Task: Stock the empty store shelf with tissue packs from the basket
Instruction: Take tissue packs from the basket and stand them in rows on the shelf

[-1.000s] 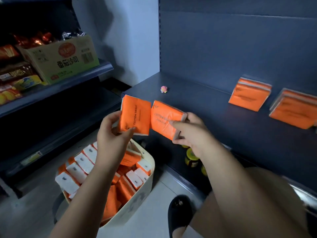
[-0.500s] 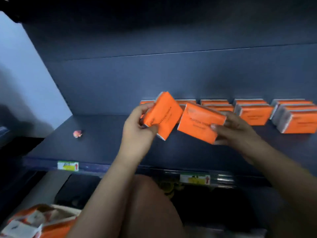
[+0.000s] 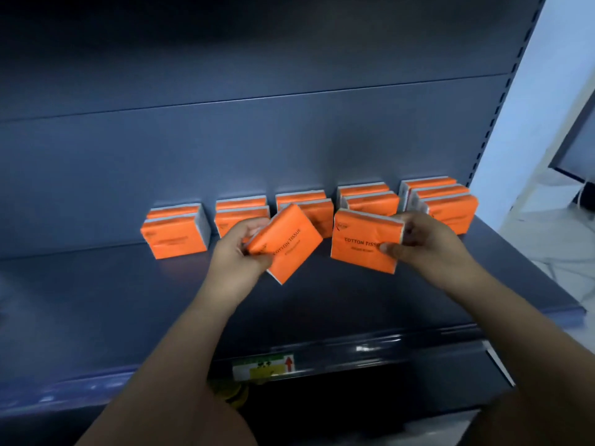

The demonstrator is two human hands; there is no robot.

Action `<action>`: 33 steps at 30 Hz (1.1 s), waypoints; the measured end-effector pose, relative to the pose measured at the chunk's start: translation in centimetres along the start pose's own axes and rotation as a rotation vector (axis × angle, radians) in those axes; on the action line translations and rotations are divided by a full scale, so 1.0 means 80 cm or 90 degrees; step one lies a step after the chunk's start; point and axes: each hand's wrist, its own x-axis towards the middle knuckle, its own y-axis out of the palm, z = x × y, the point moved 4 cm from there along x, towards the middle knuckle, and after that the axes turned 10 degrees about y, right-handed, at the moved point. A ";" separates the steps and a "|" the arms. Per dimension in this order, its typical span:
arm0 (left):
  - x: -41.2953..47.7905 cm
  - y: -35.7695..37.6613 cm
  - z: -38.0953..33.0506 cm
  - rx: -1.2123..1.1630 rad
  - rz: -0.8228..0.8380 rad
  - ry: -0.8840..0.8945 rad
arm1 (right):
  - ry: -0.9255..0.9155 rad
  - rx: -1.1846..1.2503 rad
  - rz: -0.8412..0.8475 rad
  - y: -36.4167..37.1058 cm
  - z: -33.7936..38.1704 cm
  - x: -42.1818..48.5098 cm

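Dark blue shelf (image 3: 96, 304) spans the frame, back panel (image 3: 225, 140) behind it; the shelf's left third is bare.

Left of centre, against the back panel: first stack of orange packs (image 3: 175, 235), two deep, standing on edge, orange face toward the camera.

Next stack (image 3: 241, 210) just right of it, partly hidden by the left hand (image 3: 240, 249). That hand comes up from lower centre and is closed around the lower left corner of a tilted orange pack (image 3: 286, 243), thumb on the front face, fingers behind. Pack is rotated so its print "COTTON TISSUE" runs uphill to the right; one corner points down toward the shelf. Cannot tell whether that corner touches the shelf.

Behind the tilted pack, centre: third stack (image 3: 309, 201), lower part covered.

Right of centre: the right hand (image 3: 425, 243) pinches the right edge of a second pack (image 3: 363, 241), thumb on the front, fingers wrapped round the end. This one is nearly level, print readable, in front of the fourth stack (image 3: 370, 196). Contact with the shelf unclear.

Far right of the row: fifth stack (image 3: 441, 197), three deep, its lower front partly behind the right hand.

Bottom centre, on the shelf's front rail: price label (image 3: 264, 366) with a red arrow. Below it something yellow (image 3: 230, 392), too dark to identify.

Right edge: pale wall (image 3: 547, 91) and the upright's slotted strip (image 3: 502, 91).
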 end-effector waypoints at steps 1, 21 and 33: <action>0.003 0.007 0.002 0.005 0.011 0.005 | -0.010 -0.017 -0.019 -0.006 0.001 0.008; 0.014 0.054 0.034 0.104 0.107 0.069 | -0.112 -0.494 -0.177 -0.008 -0.018 0.104; 0.015 0.054 0.038 0.262 0.093 0.202 | -0.134 -0.498 -0.194 -0.013 -0.021 0.096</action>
